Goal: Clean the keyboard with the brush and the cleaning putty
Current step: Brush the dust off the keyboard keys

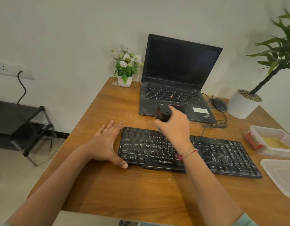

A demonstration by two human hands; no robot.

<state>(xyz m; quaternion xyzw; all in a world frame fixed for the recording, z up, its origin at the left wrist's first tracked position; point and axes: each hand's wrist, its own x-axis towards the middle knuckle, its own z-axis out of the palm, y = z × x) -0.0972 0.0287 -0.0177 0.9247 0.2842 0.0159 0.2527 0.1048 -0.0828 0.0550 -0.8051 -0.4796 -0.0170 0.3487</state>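
On your wooden desk (118, 185): one keyboard (206, 154), left hand (106, 142) spread flat beside it, right hand (173, 126) gripping one brush (163, 112).

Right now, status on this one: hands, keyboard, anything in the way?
Left hand open, bracing keyboard at its left end. Right hand shut on brush, above the upper key rows. Keys streaked white. Nothing blocking.

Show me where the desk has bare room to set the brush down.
Free: the wide strip between the keyboard and the near table edge, and the stretch left of the laptop, behind the left hand. Crowded: the right side, with container, lid, mouse.
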